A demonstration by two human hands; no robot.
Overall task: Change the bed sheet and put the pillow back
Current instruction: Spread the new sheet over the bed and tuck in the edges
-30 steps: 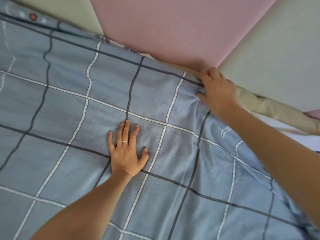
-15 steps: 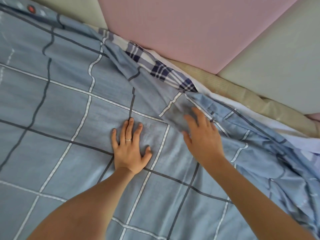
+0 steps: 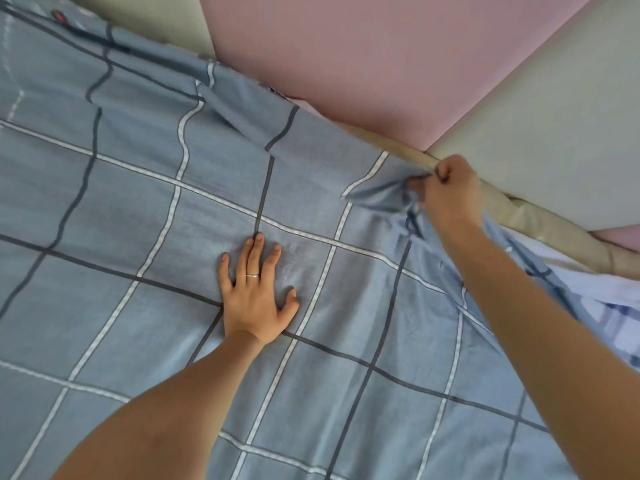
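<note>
Pinching sheet [image 3: 138, 209] edge, R hand [image 3: 450, 194]

Left grip [image 3: 254, 292] flat — right grip [image 3: 450, 194] clenched

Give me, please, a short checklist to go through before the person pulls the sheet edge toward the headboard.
1. Left hand lies flat on the blue sheet, pinning it: ok.
2. Right hand grips the bunched sheet edge: ok.
3. Sheet smooth along the headboard: not ok, a fold stands near the pink panel.
4. Beige bed edge covered: not ok, it shows bare to the right of the grip.
5. Plaid cloth at the right, free of the sheet: cannot tell.
</note>
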